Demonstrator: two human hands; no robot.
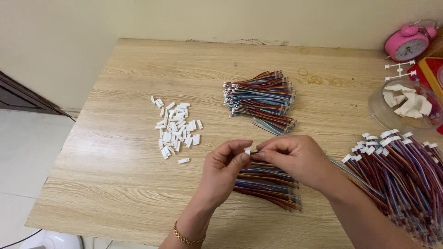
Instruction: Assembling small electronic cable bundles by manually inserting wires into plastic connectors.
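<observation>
Fingertips of both hands pinch one small white connector [248,150]: left hand [224,170] closed on it, right hand [295,159] feeding a ribbon wire. Finished, capped wires [397,161] pile at right; loose housings [175,129] and bare wire bundles [263,99] remain, so roughly midway, I judge.

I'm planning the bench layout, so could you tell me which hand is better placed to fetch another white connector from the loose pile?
Probably the left hand: the white connectors lie on its side, with bare table between. The right hand would have to cross over.
</observation>
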